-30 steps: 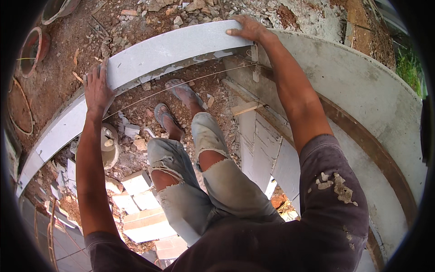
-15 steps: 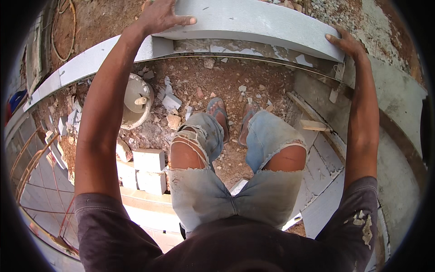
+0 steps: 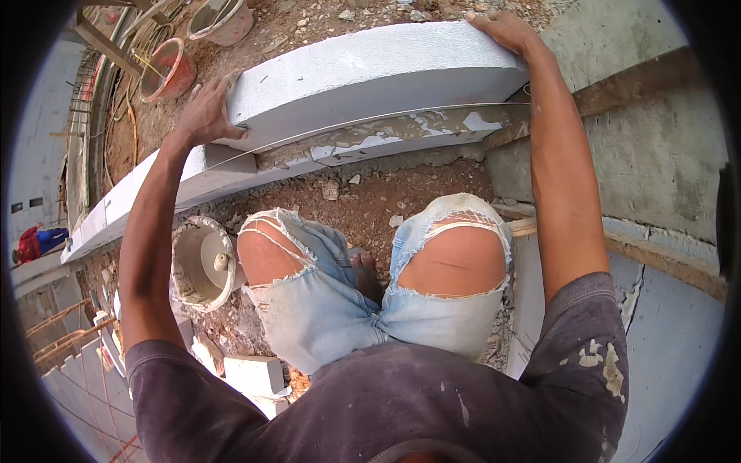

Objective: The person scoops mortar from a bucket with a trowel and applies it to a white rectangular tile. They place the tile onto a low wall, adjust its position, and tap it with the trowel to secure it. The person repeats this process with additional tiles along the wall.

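Note:
A long white lightweight concrete block [image 3: 370, 65] lies above the low wall, with its bare mortared ledge [image 3: 347, 145] showing along the near side. My left hand [image 3: 204, 112] grips the block's left end, thumb on the near face and fingers at the far side. At the other end my right hand [image 3: 505, 32] holds the far top corner. Beside my left wrist, a row of white blocks [image 3: 154, 179] continues to the left. A taut string line [image 3: 347, 118] runs along the near face. Whether the block rests fully on the ledge I cannot tell.
A mortar-coated bucket [image 3: 183, 266] stands left of my knees, a tool handle inside. Beyond the wall are a red bucket [image 3: 170, 71] and a paler one [image 3: 224, 21]. A concrete wall [image 3: 633, 147] with a wooden board rises at right. Cut white blocks [image 3: 255, 374] lie lower left.
I have bent lower, knees more folded, and the view has tilted toward the wall. Both hands keep hold of the block, which now sits nearer the string line.

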Motion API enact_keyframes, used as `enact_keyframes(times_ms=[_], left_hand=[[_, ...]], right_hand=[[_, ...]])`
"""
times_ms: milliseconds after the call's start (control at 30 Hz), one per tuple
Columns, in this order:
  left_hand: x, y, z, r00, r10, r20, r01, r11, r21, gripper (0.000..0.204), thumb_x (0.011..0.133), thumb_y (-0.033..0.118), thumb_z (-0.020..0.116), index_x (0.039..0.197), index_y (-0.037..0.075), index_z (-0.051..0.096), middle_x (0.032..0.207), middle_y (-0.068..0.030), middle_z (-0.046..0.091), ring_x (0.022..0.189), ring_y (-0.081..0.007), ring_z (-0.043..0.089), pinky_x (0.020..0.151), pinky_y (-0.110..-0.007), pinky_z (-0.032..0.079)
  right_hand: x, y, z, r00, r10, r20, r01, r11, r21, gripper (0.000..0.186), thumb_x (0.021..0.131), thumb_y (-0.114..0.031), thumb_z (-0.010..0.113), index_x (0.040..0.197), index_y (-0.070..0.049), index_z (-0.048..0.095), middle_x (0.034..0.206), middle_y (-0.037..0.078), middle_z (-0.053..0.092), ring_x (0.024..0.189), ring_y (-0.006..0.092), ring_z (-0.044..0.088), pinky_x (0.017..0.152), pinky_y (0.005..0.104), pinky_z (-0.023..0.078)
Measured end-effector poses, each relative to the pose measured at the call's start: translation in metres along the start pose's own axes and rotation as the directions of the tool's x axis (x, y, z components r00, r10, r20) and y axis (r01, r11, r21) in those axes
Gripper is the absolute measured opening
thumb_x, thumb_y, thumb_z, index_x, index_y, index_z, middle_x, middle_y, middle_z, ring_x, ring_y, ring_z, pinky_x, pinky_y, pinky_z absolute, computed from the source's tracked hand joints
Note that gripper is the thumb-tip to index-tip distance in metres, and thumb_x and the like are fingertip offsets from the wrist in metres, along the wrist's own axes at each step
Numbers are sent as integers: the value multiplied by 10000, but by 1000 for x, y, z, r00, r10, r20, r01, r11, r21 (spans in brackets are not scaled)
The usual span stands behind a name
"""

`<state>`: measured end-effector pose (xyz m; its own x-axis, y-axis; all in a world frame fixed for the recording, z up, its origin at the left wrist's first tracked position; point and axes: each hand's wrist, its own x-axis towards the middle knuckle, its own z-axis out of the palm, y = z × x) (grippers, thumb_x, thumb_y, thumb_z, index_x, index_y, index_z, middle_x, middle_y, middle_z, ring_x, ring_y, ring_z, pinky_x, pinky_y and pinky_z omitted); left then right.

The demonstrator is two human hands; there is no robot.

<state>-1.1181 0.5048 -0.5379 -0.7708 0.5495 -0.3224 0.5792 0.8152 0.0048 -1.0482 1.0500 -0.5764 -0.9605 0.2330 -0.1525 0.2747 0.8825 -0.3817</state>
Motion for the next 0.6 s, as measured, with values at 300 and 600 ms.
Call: enact_keyframes(times_ms=[300, 600], left_hand=[[2, 1, 8, 990, 43, -133, -37, 998, 47, 1167, 520, 332, 889, 1495, 17, 330, 1421, -211, 464, 1350, -386, 408, 1177, -484, 265], [-6, -5, 12, 985, 95, -142, -76, 988, 134, 1141, 528, 391, 876, 1461, -36, 378, 1466, -236, 424, 1317, -398, 424, 1144, -465, 297]], right_hand=[[23, 58, -5, 1000, -24, 14, 24, 1000, 12, 657, 891, -608, 574, 1156, -24, 713, 1069, 225, 714, 988, 373, 694, 902, 463, 510], [-7, 29, -20, 996, 74, -52, -81, 988, -131, 521, 885, -458, 613, 1019, 35, 719, 976, 276, 706, 920, 368, 688, 811, 446, 527]])
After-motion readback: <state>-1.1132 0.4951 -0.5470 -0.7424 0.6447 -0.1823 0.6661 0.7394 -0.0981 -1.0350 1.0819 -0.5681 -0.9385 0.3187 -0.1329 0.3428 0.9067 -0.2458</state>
